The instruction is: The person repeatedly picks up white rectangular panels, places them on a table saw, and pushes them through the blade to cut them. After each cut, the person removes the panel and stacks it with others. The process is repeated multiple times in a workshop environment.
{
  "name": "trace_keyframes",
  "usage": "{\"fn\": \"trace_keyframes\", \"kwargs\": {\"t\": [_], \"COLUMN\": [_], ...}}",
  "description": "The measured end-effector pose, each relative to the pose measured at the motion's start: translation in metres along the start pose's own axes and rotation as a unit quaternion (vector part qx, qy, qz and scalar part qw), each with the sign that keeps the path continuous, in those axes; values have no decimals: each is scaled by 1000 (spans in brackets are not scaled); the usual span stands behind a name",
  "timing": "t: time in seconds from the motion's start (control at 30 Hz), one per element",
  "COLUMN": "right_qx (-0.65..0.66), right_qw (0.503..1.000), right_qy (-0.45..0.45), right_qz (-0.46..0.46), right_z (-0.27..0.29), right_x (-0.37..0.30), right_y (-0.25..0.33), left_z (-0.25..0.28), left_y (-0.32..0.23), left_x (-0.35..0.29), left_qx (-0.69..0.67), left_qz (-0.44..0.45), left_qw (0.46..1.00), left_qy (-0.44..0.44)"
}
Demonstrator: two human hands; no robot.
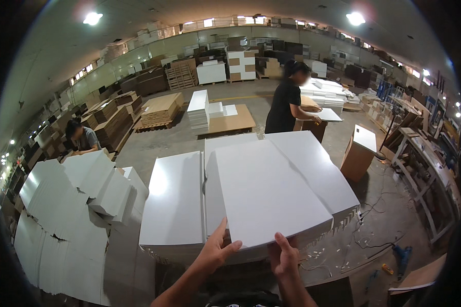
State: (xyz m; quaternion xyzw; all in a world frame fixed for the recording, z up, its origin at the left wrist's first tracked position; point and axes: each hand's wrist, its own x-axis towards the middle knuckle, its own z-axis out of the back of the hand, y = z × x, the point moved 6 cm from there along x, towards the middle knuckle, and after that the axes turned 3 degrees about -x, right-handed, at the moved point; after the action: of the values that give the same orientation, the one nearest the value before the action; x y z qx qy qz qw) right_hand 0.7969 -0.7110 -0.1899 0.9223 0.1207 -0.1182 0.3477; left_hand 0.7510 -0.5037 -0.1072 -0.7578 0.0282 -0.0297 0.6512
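A large white panel lies in front of me over stacks of similar white boards, a little askew to them. My left hand is at its near left corner, the fingers along the left edge and the thumb by the near edge. Further right, my right hand grips the near edge, thumb up and fingers partly hidden under the panel. One white stack stands to the left of the panel and another stack to its right.
Stepped piles of white boards fill the left. Beyond the stacks a person in black works at a cabinet; another person bends at far left. At right are a brown cabinet, a wooden frame, cables and a blue power tool on the floor.
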Motion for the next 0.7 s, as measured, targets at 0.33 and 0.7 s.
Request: {"fn": "trace_keyframes", "kwargs": {"t": [0.33,0.7], "right_qx": [-26,-54], "right_qw": [998,996], "right_qy": [54,74], "right_qz": [24,15], "right_z": [-18,-22], "right_x": [60,57], "right_y": [-28,-39], "left_z": [40,62], "left_y": [18,22], "left_x": [-8,-13], "left_qx": [-28,26], "left_qz": [5,4], "left_qw": [995,992], "left_qy": [-99,-120]}}
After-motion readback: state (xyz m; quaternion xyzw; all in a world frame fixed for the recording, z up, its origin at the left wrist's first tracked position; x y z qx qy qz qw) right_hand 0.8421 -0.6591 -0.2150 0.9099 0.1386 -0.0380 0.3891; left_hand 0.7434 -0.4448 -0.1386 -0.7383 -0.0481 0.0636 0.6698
